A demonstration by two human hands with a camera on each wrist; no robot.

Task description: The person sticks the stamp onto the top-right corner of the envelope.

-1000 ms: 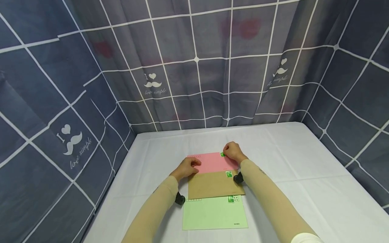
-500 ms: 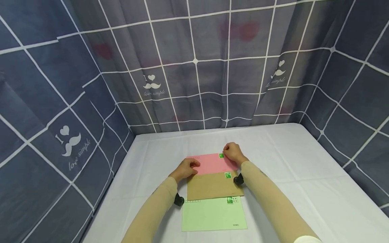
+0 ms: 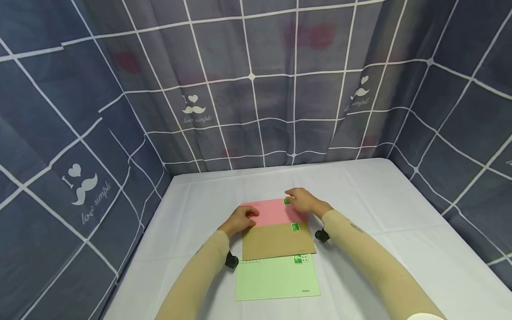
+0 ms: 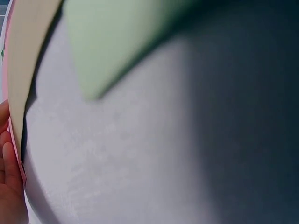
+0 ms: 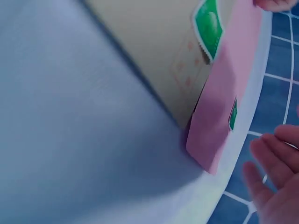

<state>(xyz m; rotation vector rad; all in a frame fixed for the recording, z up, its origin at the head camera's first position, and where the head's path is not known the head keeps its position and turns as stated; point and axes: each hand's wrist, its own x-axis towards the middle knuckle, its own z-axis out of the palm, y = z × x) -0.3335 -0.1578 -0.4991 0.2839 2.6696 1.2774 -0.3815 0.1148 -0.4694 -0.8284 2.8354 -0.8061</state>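
A pink envelope [image 3: 276, 212] lies at the back of a column, its front edge meeting a brown envelope [image 3: 276, 242]; a green envelope [image 3: 276, 280] is nearest me. My left hand [image 3: 240, 220] rests at the pink envelope's left end, thumb and fingers spread apart on its surface. The left wrist view shows these fingertips [image 4: 4, 114] against the pink paper. Over the stamped right corner of the pink envelope is my right hand [image 3: 302, 200]. In the right wrist view its fingers [image 5: 271, 156] are loosely extended, apart from the paper, and hold nothing.
Green stamps mark the upper right of each envelope, such as the brown one's stamp [image 3: 295, 226]. A white cloth [image 3: 360, 200] covers the table. Dark gridded curtains [image 3: 224, 111] hang behind and along both sides.
The right hand's fingers have loosened from a pinch at the pink envelope's stamp and straightened, with the wrist turning outward. The left hand stays in place. The head view has shifted slightly.
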